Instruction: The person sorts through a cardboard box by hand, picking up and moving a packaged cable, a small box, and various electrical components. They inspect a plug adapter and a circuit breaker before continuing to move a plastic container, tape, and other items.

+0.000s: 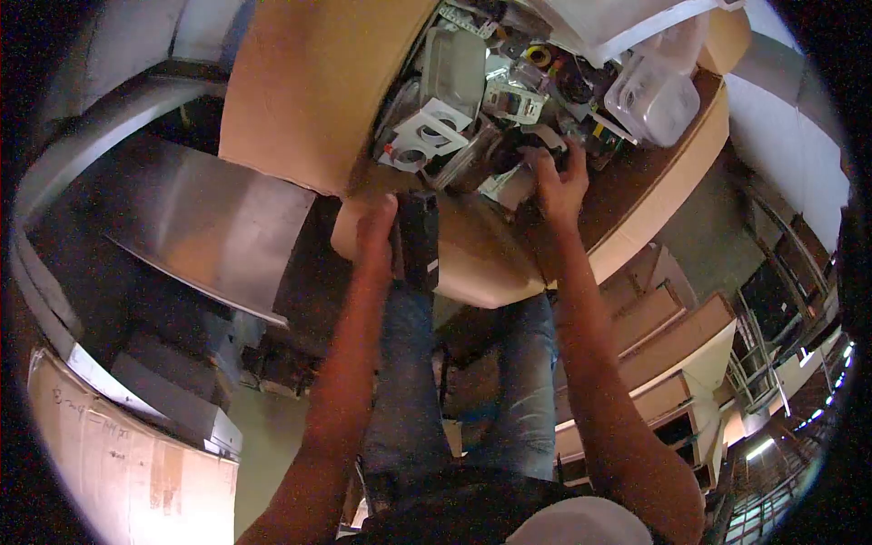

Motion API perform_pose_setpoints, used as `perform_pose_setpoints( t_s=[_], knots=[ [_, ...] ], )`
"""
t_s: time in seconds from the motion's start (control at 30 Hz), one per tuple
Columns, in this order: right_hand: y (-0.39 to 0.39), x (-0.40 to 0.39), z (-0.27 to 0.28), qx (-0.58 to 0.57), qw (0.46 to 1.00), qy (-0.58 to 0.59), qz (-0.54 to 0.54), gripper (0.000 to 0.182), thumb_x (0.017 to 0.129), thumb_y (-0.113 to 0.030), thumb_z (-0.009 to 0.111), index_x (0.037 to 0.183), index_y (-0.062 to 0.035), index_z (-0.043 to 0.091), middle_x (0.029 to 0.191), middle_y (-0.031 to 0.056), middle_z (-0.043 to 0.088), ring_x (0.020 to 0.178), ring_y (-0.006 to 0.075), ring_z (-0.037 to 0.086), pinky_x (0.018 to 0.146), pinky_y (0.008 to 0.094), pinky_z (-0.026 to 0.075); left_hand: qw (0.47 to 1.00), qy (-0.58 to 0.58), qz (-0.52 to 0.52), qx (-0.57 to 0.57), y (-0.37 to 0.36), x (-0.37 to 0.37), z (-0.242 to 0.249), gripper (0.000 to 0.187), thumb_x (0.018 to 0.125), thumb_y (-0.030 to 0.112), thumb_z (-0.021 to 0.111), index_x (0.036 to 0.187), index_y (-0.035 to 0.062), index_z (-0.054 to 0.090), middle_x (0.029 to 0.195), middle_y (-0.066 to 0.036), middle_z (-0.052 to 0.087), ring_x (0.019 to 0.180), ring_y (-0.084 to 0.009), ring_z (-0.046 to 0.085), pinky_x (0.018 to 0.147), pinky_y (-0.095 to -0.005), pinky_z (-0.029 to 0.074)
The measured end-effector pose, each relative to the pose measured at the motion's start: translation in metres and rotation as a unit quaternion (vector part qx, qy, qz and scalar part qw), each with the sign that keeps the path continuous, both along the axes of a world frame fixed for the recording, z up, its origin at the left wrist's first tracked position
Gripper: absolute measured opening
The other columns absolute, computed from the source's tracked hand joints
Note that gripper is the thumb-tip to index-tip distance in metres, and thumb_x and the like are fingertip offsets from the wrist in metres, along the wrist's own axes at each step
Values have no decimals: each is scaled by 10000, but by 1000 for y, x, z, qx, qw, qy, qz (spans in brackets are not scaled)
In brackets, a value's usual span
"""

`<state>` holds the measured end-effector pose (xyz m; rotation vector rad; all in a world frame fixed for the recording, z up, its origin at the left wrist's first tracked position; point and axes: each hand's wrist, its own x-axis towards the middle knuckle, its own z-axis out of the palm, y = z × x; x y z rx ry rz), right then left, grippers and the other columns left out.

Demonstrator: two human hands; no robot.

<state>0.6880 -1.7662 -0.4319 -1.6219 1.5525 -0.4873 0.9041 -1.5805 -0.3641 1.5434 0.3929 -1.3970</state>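
Observation:
My left hand (374, 227) is closed around a black box-like piece (419, 238), thumb up, at the near left corner of a large cardboard box (313, 86). My right hand (561, 186) reaches over the near side into the box. Its thumb and fingers curve round a dark part with a pale grey band (545, 136), whose kind I cannot make out. Around it lie a white frame with round openings (427, 134), a pale socket-like piece (515, 104), a clear plastic tub (454, 68) and a yellow ring (539, 56).
A second clear plastic container (654, 98) rests at the box's right side, under white sheeting (627, 23). To the left is a shiny metal panel (204, 222). A cardboard carton with handwriting (118, 445) stands at lower left. Wooden drawer-like pieces (677, 354) are at right.

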Motion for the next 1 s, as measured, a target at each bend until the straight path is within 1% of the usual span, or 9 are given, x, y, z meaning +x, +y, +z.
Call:
perform_pose_setpoints(
  t_s=[0.07, 0.17, 0.33, 0.5, 0.6, 0.7, 0.8, 0.87, 1.0],
  knots=[
    [22, -17, -7, 159, 963, -142, -166, 510, 851, -209, 631, 1269, 41, 479, 1118, 153, 604, 971, 244, 588, 863, 352, 464, 1000, 15, 17, 14, -1, -2, 6, 423, 888, 435, 566, 1023, 39, 631, 917, -38, 624, 799, -137, 565, 725, -313, 453],
    [35, -26, -5, 239, 915, -213, -244, 514, 843, -175, 631, 1266, 67, 467, 1099, 135, 600, 951, 223, 579, 863, 331, 457, 999, -15, -12, 27, 4, 1, -1, 441, 891, 445, 559, 1030, 33, 633, 934, -46, 625, 830, -142, 561, 755, -310, 444],
    [26, 3, 39, 256, 886, -281, -266, 503, 835, -144, 628, 1278, 37, 473, 1086, 119, 602, 937, 211, 575, 849, 329, 457, 999, -29, 10, 20, -2, -2, 1, 453, 906, 439, 544, 1058, 21, 632, 942, -46, 622, 859, -137, 559, 770, -304, 445],
    [26, 5, 28, 295, 842, -365, -266, 507, 822, -149, 646, 1270, 28, 488, 1076, 117, 604, 939, 217, 577, 852, 346, 459, 999, -15, 27, -32, 4, -2, -4, 438, 923, 425, 524, 1057, 22, 631, 946, -54, 633, 844, -140, 582, 751, -300, 463],
    [49, -11, -18, 312, 882, -287, -203, 533, 792, -181, 680, 1256, 19, 512, 1057, 101, 611, 927, 249, 587, 862, 360, 465, 998, 3, 50, -40, -2, -2, 4, 423, 933, 416, 511, 1062, 29, 624, 943, -61, 642, 823, -150, 610, 733, -302, 488],
    [90, 2, -48, 230, 966, -113, -28, 467, 811, -279, 684, 1149, 24, 577, 1066, 85, 624, 1003, 211, 586, 921, 329, 426, 996, 28, 73, -35, -7, -4, 9, 416, 937, 414, 500, 1067, 36, 615, 932, -65, 647, 802, -160, 628, 718, -307, 508],
    [78, 45, 18, 302, 948, -39, 98, 476, 799, -354, 700, 1106, 2, 624, 1051, 124, 647, 986, 251, 611, 895, 363, 453, 996, 17, 84, -32, -10, -5, 12, 425, 932, 427, 501, 1074, 42, 610, 922, -65, 649, 793, -165, 632, 716, -310, 515],
    [70, 49, 28, 211, 954, 80, 196, 456, 805, -400, 685, 1055, -20, 658, 1023, 183, 661, 917, 303, 639, 818, 395, 485, 995, 11, 94, -27, -14, -5, 15, 434, 926, 438, 506, 1076, 45, 608, 920, -64, 649, 794, -168, 632, 721, -312, 516],
    [38, 37, 5, 193, 964, 50, 178, 486, 803, -429, 677, 1070, -25, 654, 1005, 222, 656, 876, 345, 648, 780, 408, 493, 995, 10, 95, -29, -12, -5, 10, 440, 897, 449, 550, 1079, 52, 605, 925, -61, 648, 797, -175, 629, 726, -315, 516]
  ],
)
